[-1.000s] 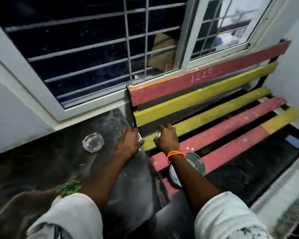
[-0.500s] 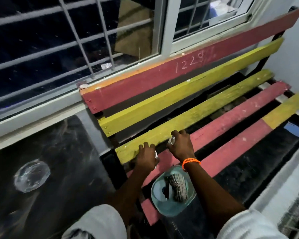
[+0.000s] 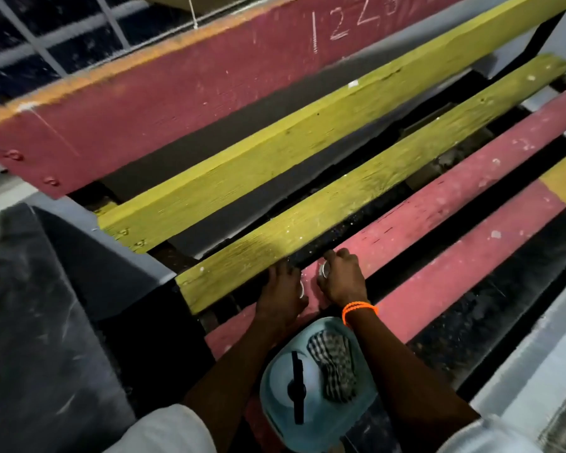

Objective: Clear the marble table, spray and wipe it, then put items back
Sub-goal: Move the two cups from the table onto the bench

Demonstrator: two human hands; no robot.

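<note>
While the slatted bench (image 3: 356, 132) is filling the view beside the marble table (image 3: 30, 322), the left hand (image 3: 280, 297) and right hand (image 3: 340, 279) are each gripping a small glass (image 3: 324, 269) over its red slat.

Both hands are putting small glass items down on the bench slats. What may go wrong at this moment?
1. The left hand and right hand each hold a small glass item over the red slat, right beside a dark gap; an item set near the edge may tip or fall through.
2. The blue bowl with a checked cloth sits under the forearms; pulling back may knock it.
</note>
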